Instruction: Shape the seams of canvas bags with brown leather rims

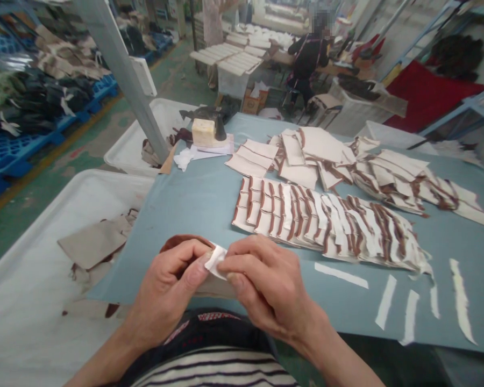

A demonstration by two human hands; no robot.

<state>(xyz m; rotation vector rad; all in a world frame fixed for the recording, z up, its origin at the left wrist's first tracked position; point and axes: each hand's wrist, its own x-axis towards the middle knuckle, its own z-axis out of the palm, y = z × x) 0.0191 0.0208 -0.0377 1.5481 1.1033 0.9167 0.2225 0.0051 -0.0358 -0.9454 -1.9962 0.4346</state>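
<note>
— Why does the person hold it so close to the body, and not flat on the table (193, 199)?

— I think it is because the brown piece (181, 242) is small. It is lifted just above the near edge of the table, between both hands, so the thumbs can meet on it.

— And the fingers, are they open?

— No, both hands are closed on it. The left hand (173, 279) curls around the brown piece from the side, with the thumb pressed flat on it. The right hand (266, 285) pinches the white tab (215, 262) between thumb and forefinger. The tab stands up a little from the piece, right where the two thumbs touch.

— Behind them, those pieces lie in a very tidy way.

— Yes, the row of pieces (326, 220) overlaps like roof tiles, and every brown edge shows — perhaps so that each one is easy to take. Farther back there is a looser heap (322, 148).

— And the white strips (341, 275)?

— They lie apart on the right, near the table edge. On the left stands a white tray (32, 301) with some grey scraps in it.
</note>
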